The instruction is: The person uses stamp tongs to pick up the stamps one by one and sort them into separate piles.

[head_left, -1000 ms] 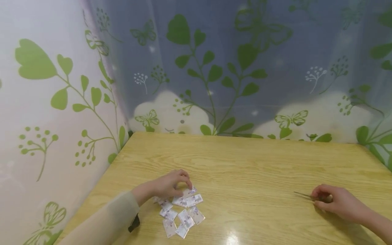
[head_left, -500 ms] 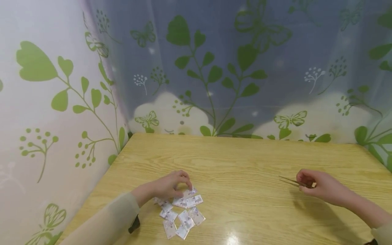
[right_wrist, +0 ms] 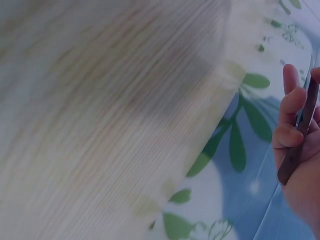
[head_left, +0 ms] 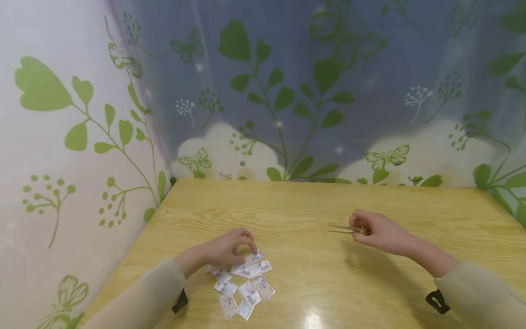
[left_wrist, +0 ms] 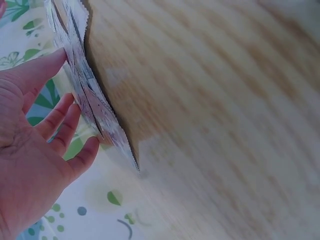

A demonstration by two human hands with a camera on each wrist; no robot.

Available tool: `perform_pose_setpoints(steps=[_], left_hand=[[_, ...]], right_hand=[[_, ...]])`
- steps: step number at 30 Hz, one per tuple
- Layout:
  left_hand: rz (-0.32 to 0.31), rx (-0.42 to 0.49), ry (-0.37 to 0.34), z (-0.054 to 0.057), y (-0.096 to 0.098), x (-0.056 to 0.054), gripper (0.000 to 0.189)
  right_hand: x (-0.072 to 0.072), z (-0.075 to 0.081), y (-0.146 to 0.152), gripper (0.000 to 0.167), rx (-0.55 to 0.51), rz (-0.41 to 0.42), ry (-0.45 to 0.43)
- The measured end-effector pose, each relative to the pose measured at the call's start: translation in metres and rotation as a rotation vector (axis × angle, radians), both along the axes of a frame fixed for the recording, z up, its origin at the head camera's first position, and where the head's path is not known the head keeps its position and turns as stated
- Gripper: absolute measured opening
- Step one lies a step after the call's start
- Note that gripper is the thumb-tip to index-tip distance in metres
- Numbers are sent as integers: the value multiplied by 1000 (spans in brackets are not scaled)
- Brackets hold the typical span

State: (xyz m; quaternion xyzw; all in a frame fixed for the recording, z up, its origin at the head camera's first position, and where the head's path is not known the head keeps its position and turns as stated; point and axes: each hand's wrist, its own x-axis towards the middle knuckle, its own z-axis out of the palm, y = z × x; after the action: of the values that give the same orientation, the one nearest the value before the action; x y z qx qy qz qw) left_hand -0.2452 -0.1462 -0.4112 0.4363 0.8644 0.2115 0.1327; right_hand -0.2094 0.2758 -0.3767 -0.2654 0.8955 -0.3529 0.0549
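Observation:
My right hand [head_left: 380, 232] grips tweezers [head_left: 342, 229] above the right middle of the table, their two slim tips pointing left and spread apart. In the right wrist view the dark tweezers [right_wrist: 300, 137] lie across the palm, fingers curled round them. Several small, flat, whitish sachets [head_left: 250, 293] with purplish print lie in a loose, overlapping cluster at the left front. Over the far edge of that cluster is my left hand [head_left: 226, 247], thumb and index finger arched down to it. The left wrist view shows its fingertips against the serrated-edged sachets [left_wrist: 100, 107], fingers relaxed.
The wood-grain table [head_left: 304, 201] reaches back to a patterned curtain [head_left: 283, 91], with a pale patterned curtain [head_left: 49, 160] along its left side. A black strap piece [head_left: 437, 301] shows below the right sleeve [head_left: 472, 292], another black piece [head_left: 180, 301] below the left.
My right hand has carried the tweezers leftward and a little farther back over the table, toward the sachets. The left hand and the sachets have stayed where they were.

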Motion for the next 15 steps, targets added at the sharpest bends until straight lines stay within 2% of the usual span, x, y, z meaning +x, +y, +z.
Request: perform_pose_setpoints(steps=[4,9,15], left_hand=[[4,3,-4,0,0,0,31],[9,12,-22,1,-1,1,30],[17,12,-25,1,0,0,32]], right_hand=[[-11,-4,-22,11,29,45,5],[-22,-9,-56,10,117,129,4],[-30,-15,-100,11,233,187,65]])
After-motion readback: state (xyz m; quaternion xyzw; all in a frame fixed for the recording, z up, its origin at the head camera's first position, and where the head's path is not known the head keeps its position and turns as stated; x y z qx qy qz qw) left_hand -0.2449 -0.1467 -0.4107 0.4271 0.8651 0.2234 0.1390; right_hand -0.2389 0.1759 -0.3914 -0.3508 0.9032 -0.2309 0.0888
